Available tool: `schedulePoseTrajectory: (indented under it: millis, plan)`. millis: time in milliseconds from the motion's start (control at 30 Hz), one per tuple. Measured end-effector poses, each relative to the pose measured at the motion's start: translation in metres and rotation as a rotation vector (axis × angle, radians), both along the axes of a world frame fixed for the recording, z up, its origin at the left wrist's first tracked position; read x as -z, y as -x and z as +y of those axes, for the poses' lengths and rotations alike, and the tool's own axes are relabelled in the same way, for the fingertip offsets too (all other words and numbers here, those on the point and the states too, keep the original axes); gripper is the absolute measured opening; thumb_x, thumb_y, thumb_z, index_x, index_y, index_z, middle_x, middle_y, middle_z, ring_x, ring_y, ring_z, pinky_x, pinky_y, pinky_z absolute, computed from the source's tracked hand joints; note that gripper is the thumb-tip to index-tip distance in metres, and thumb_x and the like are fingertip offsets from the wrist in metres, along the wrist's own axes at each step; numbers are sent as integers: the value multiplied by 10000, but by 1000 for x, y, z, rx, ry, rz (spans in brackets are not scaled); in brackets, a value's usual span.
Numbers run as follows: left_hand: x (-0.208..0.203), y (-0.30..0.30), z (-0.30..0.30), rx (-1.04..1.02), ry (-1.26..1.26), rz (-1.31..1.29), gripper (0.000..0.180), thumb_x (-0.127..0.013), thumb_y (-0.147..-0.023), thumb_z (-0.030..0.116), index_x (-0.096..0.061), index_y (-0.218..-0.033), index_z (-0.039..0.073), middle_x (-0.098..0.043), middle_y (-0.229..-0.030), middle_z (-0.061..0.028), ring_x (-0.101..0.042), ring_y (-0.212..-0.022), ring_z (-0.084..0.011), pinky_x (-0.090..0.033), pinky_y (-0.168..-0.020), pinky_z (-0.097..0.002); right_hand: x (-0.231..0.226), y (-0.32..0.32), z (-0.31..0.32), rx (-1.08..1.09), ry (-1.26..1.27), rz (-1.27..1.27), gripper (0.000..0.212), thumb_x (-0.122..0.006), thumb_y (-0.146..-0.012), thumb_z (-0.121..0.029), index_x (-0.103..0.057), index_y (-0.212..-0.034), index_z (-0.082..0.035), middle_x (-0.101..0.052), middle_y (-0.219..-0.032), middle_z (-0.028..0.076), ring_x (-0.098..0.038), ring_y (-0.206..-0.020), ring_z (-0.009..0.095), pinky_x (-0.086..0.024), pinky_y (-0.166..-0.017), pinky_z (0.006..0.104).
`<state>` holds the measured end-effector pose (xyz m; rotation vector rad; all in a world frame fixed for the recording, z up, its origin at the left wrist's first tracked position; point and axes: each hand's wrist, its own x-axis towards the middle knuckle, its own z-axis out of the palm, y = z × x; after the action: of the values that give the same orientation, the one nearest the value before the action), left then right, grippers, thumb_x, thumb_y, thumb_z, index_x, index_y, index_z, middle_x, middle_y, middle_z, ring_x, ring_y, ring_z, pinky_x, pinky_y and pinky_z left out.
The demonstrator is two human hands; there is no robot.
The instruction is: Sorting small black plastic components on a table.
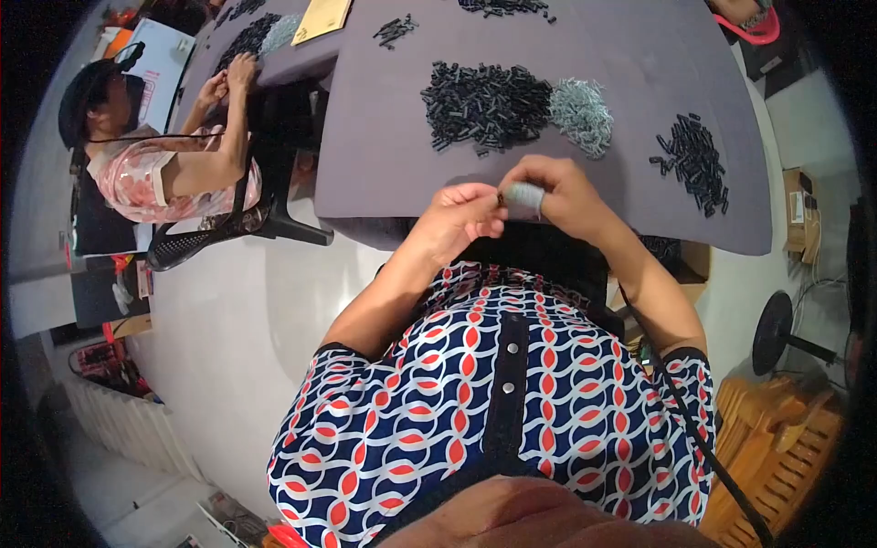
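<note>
At the near edge of the grey table (384, 155), the left hand (461, 219) and right hand (557, 192) meet, both grips pinched shut on one small dark part (501, 196), with the black pile (484, 105) and pale pile (581, 114) at twelve o'clock.

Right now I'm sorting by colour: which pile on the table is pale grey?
The small pale grey pile, touching the right edge of the big black pile; every other pile on the table is black.
</note>
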<state>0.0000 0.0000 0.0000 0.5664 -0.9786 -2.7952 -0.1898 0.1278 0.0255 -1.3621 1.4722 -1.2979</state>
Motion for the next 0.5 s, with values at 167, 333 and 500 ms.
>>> schedulePoseTrajectory:
  millis: [167, 333, 500]
  plan:
    - [0, -9, -12, -183, -19, 67, 169, -608, -984, 123, -664, -1072, -9, -703, -915, -108, -678, -753, -169, -581, -699, -305, -4, -3, -44, 169, 225, 760, 111, -655, -771, -47, -669, -879, -68, -600, -906, 89, -651, -863, 271, -545, -718, 374]
    - [-3, -13, -14, -200, 23, 113, 160, -606, -985, 124, -664, -1069, 0, -698, -931, -101, -679, -767, -166, -583, -701, -303, 18, -12, -70, 37, 224, 1072, 109, -620, -756, -43, -583, -858, -53, -533, -873, 85, -618, -841, 274, -537, -658, 391]
    - [5, -13, -13, -218, 68, 141, 172, -609, -983, 121, -660, -1088, -5, -702, -926, -107, -680, -764, -167, -585, -705, -303, 12, -13, -67, 32, 218, 1055, 94, -606, -782, -82, -578, -869, -59, -556, -869, 88, -648, -838, 263, -569, -666, 383]
